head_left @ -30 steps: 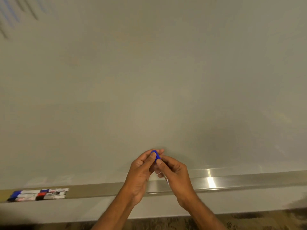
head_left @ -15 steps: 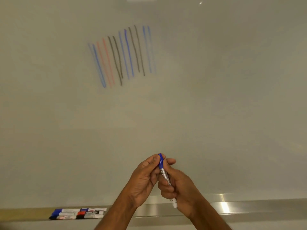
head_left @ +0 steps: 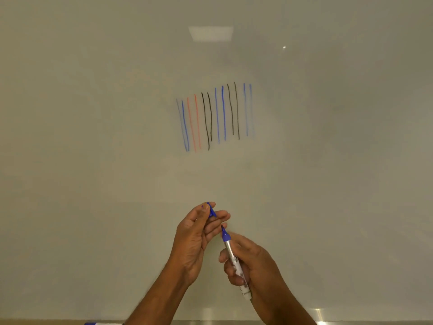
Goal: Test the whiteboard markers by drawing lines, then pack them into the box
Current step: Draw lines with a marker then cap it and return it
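Observation:
My right hand (head_left: 254,266) grips a white-barrelled blue marker (head_left: 232,256), its bare blue tip pointing up and slightly left. The marker's blue cap (head_left: 211,210) is pinched between thumb and fingers of my left hand (head_left: 195,238), a little above and left of the tip and apart from it. Both hands are held in front of the whiteboard (head_left: 93,160). Higher on the board stands a row of several blue, red and black test lines (head_left: 214,116). No box is in view.
The metal marker tray (head_left: 328,323) runs along the bottom edge. The blue end of another marker (head_left: 90,323) just shows on it at lower left. A ceiling light reflection (head_left: 210,33) sits near the board's top.
The cap has come off the marker: my left hand lifted it up and left, my right hand drew the barrel down. The view has tilted up, bringing the test lines to the middle.

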`<state>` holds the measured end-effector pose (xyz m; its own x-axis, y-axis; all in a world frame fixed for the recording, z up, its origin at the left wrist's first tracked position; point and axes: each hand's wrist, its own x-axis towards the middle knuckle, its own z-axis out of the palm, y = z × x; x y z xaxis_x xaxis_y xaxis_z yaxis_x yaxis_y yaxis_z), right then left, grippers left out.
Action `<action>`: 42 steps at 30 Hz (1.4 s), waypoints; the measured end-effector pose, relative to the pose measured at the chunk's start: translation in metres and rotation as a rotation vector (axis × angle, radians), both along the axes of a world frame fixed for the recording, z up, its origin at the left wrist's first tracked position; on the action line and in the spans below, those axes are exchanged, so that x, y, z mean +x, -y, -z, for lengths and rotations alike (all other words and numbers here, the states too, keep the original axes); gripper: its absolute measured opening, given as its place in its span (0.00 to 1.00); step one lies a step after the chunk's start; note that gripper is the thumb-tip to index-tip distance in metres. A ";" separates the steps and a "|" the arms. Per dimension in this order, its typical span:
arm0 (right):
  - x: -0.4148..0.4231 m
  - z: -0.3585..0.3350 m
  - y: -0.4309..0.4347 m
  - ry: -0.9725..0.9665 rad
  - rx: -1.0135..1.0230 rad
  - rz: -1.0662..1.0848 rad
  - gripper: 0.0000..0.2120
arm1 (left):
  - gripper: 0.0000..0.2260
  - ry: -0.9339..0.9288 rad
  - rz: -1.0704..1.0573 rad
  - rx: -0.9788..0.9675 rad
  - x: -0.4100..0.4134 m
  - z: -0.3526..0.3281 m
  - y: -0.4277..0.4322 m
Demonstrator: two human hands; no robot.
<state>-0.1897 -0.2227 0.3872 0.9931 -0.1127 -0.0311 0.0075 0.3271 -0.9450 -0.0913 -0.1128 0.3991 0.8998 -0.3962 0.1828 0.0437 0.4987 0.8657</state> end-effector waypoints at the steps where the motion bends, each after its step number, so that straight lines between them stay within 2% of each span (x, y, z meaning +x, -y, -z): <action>1: 0.000 -0.004 0.002 0.047 -0.088 0.062 0.10 | 0.15 0.011 -0.020 -0.005 0.000 -0.004 -0.001; 3: 0.001 -0.012 0.007 0.134 -0.192 0.163 0.12 | 0.15 0.040 -0.060 -0.012 0.001 -0.013 -0.005; 5: 0.004 -0.021 0.011 0.198 -0.160 0.164 0.09 | 0.14 0.097 -0.144 0.014 0.003 -0.023 -0.008; 10: 0.015 -0.042 0.020 0.246 0.348 -0.027 0.15 | 0.09 0.442 -0.484 0.243 0.011 -0.045 -0.020; 12: 0.020 -0.050 0.020 0.290 0.391 -0.068 0.15 | 0.10 0.542 -0.589 0.296 0.019 -0.050 -0.027; 16: 0.037 -0.064 0.009 0.401 0.149 0.003 0.18 | 0.18 0.692 -0.689 0.401 0.049 -0.057 -0.038; 21: 0.080 -0.082 -0.016 0.507 -0.256 0.294 0.18 | 0.10 0.947 -0.828 0.492 0.097 -0.068 -0.048; 23: 0.097 -0.088 -0.029 0.584 -0.356 0.437 0.15 | 0.11 1.022 -0.872 0.492 0.116 -0.074 -0.051; 25: 0.114 -0.093 -0.041 0.633 -0.411 0.558 0.15 | 0.12 1.063 -0.895 0.477 0.134 -0.081 -0.054; 28: 0.145 -0.100 -0.050 0.663 -0.520 0.678 0.25 | 0.18 1.079 -0.908 0.474 0.159 -0.090 -0.056; 32: 0.172 -0.116 -0.056 0.810 -0.697 0.874 0.15 | 0.28 1.100 -0.889 0.491 0.183 -0.098 -0.055; 35: 0.187 -0.128 -0.058 0.886 -0.729 0.948 0.18 | 0.31 1.130 -0.878 0.481 0.197 -0.103 -0.053; 37: 0.195 -0.134 -0.059 0.916 -0.726 0.944 0.24 | 0.31 1.163 -0.886 0.471 0.206 -0.104 -0.051; 39: 0.203 -0.139 -0.059 0.933 -0.747 0.958 0.24 | 0.30 1.197 -0.913 0.456 0.212 -0.104 -0.049; 42: 0.210 -0.152 -0.058 0.969 -0.788 0.974 0.29 | 0.22 1.286 -0.973 0.400 0.217 -0.105 -0.045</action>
<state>0.0207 -0.1642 0.5388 0.1414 -0.3734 0.9168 0.5891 -0.7126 -0.3811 0.1256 -0.0673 0.5043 0.1740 -0.0157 0.9846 -0.9276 -0.3381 0.1585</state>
